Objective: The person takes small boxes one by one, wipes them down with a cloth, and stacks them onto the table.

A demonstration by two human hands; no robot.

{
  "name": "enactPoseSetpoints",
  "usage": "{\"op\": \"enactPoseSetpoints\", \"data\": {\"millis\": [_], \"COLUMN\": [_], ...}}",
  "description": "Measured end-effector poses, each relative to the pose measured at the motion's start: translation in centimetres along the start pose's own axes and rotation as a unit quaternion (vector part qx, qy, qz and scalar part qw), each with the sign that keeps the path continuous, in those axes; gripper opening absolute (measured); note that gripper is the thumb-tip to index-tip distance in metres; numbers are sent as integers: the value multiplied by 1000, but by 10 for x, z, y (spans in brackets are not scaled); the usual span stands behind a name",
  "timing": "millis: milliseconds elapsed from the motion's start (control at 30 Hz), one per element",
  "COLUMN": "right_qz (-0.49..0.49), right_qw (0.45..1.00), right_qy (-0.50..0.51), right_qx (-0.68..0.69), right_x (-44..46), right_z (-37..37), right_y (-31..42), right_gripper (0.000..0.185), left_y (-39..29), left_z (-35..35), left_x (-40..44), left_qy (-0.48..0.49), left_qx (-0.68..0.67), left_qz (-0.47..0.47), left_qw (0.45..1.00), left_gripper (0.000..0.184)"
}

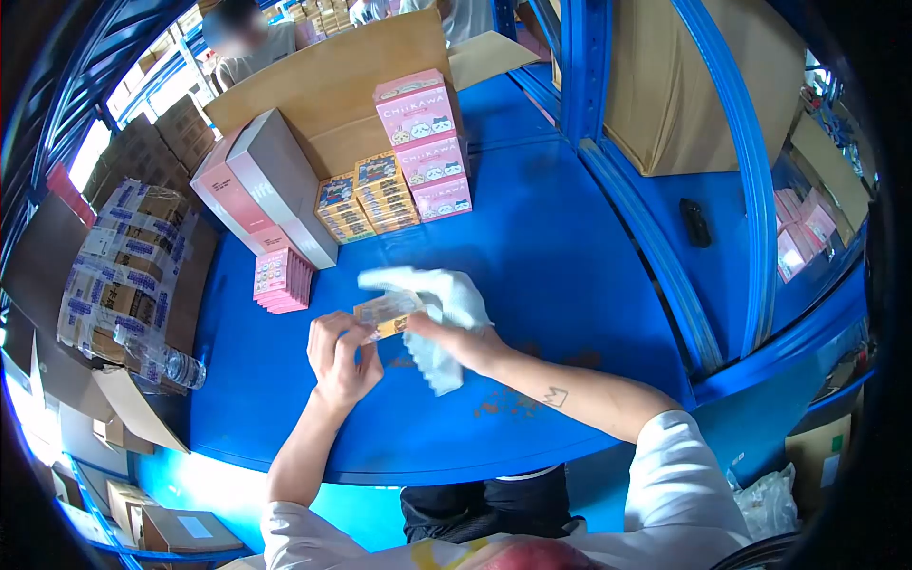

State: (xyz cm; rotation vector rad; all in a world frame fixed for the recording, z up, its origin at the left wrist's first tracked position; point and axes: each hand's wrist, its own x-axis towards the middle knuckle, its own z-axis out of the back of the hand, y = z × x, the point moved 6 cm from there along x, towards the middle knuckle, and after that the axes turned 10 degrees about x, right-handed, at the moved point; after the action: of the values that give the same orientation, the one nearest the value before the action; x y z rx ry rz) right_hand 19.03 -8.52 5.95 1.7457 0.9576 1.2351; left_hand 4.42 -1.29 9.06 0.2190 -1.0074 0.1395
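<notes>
Both of my hands are raised over the blue table (551,275). A small orange box (391,326) with a clear or pale top sits between them. My left hand (342,356) pinches its left end. The thumb and fingers of my right hand (451,340) press on its right end. A crumpled white cloth or bag (456,296) with a jagged edge lies around my right hand, partly covered by it. Beyond my hands, small orange boxes (385,195) stand in stacks, and a row of pink packs (282,279) is to the left.
Pink boxes (424,114) are stacked beside tall pink and grey boxes (275,180) before an upright cardboard flap. A plastic bottle (180,367) lies near a taped carton (128,266) at left. Blue shelf posts (587,71) and a black object (695,222) are at right. A person (252,43) is behind.
</notes>
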Motion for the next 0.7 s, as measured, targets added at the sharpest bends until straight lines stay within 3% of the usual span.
{"op": "enactPoseSetpoints", "data": {"millis": [33, 100, 267, 467, 600, 700], "right_qz": [-74, -211, -194, -204, -178, -209], "right_qw": [983, 848, 851, 887, 839, 871], "right_qy": [-10, -26, 33, -1, 18, -35], "right_qx": [169, 485, 486, 415, 514, 443], "right_x": [2, 1, -4, -5, -1, 0], "right_z": [-2, -13, -4, -2, 5, 6], "right_y": [-13, -34, -42, -41, -37, -39], "right_gripper": [39, 42, 45, 44, 41, 43], "left_y": [-1, -2, -14, -28, -33, -33], "left_z": [-3, -7, -24, -23, -30, -33], "left_x": [-5, -11, -6, 6, -9, -7], "left_qy": [0, 0, 73, 134, 134, 135], "left_qx": [-11, -31, -24, -61, -69, -44], "left_qz": [-5, -16, -8, 64, 3, -6], "left_qw": [1000, 999, 997, 987, 989, 990], "left_gripper": [28, 29, 32, 36, 38, 37]}}
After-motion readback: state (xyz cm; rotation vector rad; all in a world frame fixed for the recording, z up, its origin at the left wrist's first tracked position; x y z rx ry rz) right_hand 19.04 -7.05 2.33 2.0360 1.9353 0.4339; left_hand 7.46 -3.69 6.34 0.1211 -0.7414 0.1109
